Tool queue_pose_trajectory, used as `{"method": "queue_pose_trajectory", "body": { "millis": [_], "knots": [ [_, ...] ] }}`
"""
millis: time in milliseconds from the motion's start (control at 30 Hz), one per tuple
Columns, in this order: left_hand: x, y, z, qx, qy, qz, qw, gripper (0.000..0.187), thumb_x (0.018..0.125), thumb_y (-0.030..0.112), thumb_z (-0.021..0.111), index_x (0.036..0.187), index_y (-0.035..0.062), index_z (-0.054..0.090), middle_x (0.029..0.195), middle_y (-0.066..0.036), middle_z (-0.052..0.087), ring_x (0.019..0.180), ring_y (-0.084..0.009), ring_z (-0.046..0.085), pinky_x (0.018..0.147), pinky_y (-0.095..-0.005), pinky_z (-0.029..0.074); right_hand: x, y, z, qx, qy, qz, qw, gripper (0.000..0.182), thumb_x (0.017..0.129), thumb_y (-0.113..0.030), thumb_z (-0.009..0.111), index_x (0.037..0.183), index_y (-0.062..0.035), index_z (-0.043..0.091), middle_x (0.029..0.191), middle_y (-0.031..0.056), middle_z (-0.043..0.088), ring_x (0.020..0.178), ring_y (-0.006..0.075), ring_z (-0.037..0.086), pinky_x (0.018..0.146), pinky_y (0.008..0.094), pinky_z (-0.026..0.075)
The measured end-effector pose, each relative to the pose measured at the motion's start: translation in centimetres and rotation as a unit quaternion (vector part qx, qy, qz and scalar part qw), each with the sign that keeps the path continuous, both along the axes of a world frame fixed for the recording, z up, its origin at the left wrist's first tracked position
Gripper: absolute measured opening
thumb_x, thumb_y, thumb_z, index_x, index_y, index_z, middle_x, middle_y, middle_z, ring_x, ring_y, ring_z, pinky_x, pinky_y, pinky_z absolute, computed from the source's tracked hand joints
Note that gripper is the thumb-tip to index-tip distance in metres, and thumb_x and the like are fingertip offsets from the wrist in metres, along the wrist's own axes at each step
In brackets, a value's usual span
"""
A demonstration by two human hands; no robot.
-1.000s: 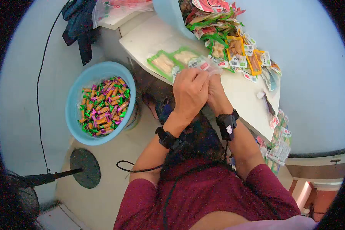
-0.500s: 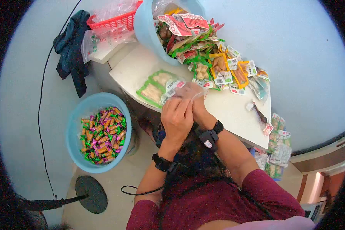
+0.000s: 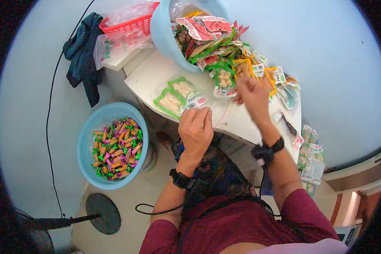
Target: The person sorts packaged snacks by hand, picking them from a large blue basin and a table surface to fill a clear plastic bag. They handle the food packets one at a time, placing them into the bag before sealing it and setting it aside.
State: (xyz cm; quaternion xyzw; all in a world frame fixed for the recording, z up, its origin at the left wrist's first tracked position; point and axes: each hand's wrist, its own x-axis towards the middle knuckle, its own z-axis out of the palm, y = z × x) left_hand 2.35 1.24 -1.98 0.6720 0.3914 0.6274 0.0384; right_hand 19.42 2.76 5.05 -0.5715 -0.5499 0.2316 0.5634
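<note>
A clear plastic bag point(image 3: 218, 103) lies on the white table with two green-edged snack packets point(image 3: 170, 102) of pale food inside or beneath it. My left hand point(image 3: 195, 130) is closed in a pinch at the bag's near edge. Lifted off the bag, my right hand point(image 3: 253, 95) is over the table beside the heaped packets, its fingers loosely bent and apart, with nothing seen in them. Closest to it are yellow-edged packets point(image 3: 244, 67) and a green-edged packet point(image 3: 224, 78) of pale pieces.
A tipped blue tub point(image 3: 163, 38) spills vacuum packs onto the table point(image 3: 146, 82). To the left, another blue tub point(image 3: 85, 161) holds many small wrapped sweets. A red basket point(image 3: 133, 26), a dark garment point(image 3: 84, 59) and a round black stand base point(image 3: 103, 213) are around. More packets point(image 3: 313, 163) lie at right.
My right hand has let go of the clear bag and moved right and up toward the heaped packets. My left hand stays at the bag's near edge, which now lies lower on the table.
</note>
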Motion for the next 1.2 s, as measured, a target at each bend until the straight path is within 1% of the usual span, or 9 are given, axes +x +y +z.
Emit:
{"method": "queue_pose_trajectory", "body": {
  "millis": [133,300,367,533,633,733,900,1000,1200],
  "knots": [
    [0.1,-0.4,0.2,-0.002,0.020,0.006,1.000,0.011,0.076,0.005,0.069,0.086,0.0038,0.065,0.077,-0.008,0.056,0.074,-0.0276,0.055,0.066,-0.0380,0.044,2.4,6.5,4.6,0.056,-0.099,-0.011,0.993,0.032,0.089,-0.027,0.059,0.088,0.0041,0.068,0.065,0.0087,0.066,0.052,0.0125,0.062,0.048,0.0288,0.049],
    [-0.1,-0.9,0.3,-0.028,0.055,0.012,0.998,0.018,0.073,0.006,0.072,0.090,0.0050,0.068,0.085,-0.012,0.061,0.081,-0.0307,0.060,0.071,-0.0386,0.049,3.6,15.9,6.4,-0.036,-0.170,0.018,0.985,0.042,0.086,-0.037,0.065,0.084,0.0052,0.066,0.072,0.0111,0.065,0.052,0.0140,0.061,0.043,0.0258,0.046],
    [-0.2,-1.0,0.2,-0.026,0.073,0.017,0.997,0.020,0.072,0.006,0.073,0.091,0.0052,0.067,0.086,-0.012,0.061,0.082,-0.0305,0.059,0.072,-0.0388,0.048,3.6,17.8,6.2,-0.018,-0.249,0.057,0.967,0.040,0.084,-0.034,0.065,0.081,0.0063,0.066,0.071,0.0132,0.066,0.050,0.0156,0.061,0.041,0.0258,0.045],
    [-0.9,-1.4,0.1,-0.022,0.081,0.016,0.996,0.023,0.071,0.006,0.073,0.093,0.0047,0.067,0.086,-0.012,0.061,0.080,-0.0303,0.058,0.072,-0.0392,0.048,3.3,21.8,6.9,-0.049,-0.435,-0.007,0.899,0.035,0.078,-0.032,0.054,0.076,-0.0020,0.071,0.075,0.0191,0.068,0.070,0.0307,0.068,0.065,0.0437,0.055],
    [-1.0,-1.3,-0.1,-0.010,0.084,0.021,0.996,0.023,0.070,0.006,0.074,0.093,0.0042,0.067,0.087,-0.012,0.060,0.081,-0.0304,0.058,0.072,-0.0390,0.048,4.5,22.2,6.7,-0.035,-0.461,0.031,0.886,0.026,0.078,-0.021,0.056,0.078,0.0018,0.069,0.074,0.0196,0.067,0.068,0.0299,0.068,0.062,0.0403,0.055],
    [-1.0,-1.3,-0.1,-0.009,0.083,0.031,0.996,0.024,0.070,0.005,0.073,0.093,0.0043,0.067,0.088,-0.012,0.060,0.081,-0.0305,0.058,0.071,-0.0390,0.048,5.0,20.1,6.0,0.017,-0.341,0.004,0.940,0.015,0.081,-0.005,0.060,0.081,0.0091,0.063,0.075,0.0174,0.066,0.058,0.0228,0.068,0.049,0.0301,0.056],
    [-0.9,-1.2,-0.3,-0.019,0.092,0.038,0.995,0.024,0.071,0.005,0.072,0.094,0.0044,0.067,0.089,-0.012,0.061,0.083,-0.0311,0.058,0.073,-0.0394,0.048,3.4,9.1,7.8,0.053,0.063,-0.018,0.996,0.024,0.087,-0.013,0.059,0.093,0.0085,0.066,0.081,0.0183,0.068,0.070,0.0284,0.069,0.062,0.0351,0.059],
    [-0.9,-1.3,-0.1,-0.017,0.103,0.047,0.993,0.024,0.073,0.005,0.071,0.096,0.0038,0.067,0.090,-0.012,0.061,0.085,-0.0317,0.058,0.074,-0.0397,0.048,4.8,3.4,7.0,0.068,0.131,-0.031,0.989,0.024,0.089,-0.009,0.060,0.100,0.0129,0.059,0.082,0.0158,0.065,0.069,0.0236,0.068,0.060,0.0284,0.059],
    [-0.6,-1.4,-0.6,-0.012,0.121,0.055,0.991,0.022,0.075,0.006,0.071,0.096,0.0038,0.068,0.089,-0.013,0.061,0.085,-0.0315,0.058,0.075,-0.0408,0.047,9.2,-5.5,0.2,0.022,0.200,-0.110,0.973,0.022,0.090,-0.008,0.057,0.100,0.0106,0.055,0.089,0.0155,0.063,0.067,0.0218,0.067,0.059,0.0292,0.060]
  ]
}}
